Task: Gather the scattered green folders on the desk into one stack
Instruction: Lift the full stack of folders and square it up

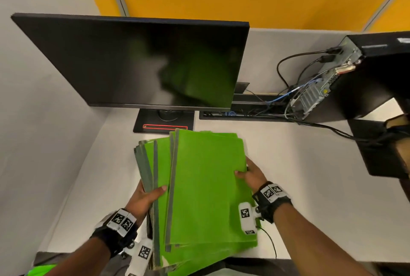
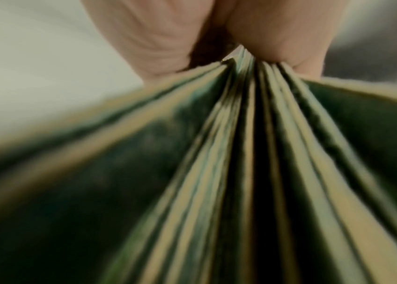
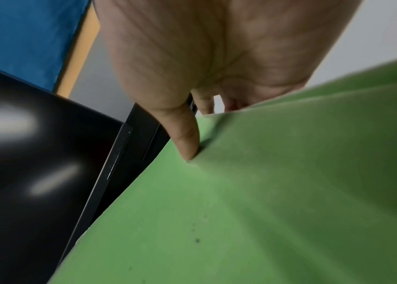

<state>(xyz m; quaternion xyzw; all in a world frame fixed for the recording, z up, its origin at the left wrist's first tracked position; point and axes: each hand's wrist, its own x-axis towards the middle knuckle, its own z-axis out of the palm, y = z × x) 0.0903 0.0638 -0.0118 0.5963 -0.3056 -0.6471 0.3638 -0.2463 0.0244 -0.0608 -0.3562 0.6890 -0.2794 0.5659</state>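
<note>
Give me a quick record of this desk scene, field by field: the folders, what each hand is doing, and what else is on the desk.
folders: green folders gathered in a fanned bundle, edges not yet squared
left hand: left hand grips the bundle's left edge, thumb on top
right hand: right hand pinches the right edge, thumb pressing the top cover
desk: white desk
monitor: dark monitor behind the folders, screen off
computer: black computer case at far right, cables at its back
task state: bundle formed, alignment unfinished

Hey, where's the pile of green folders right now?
In the head view the green folders sit low in the middle, in front of the monitor, gripped by the left hand and right hand.
</note>
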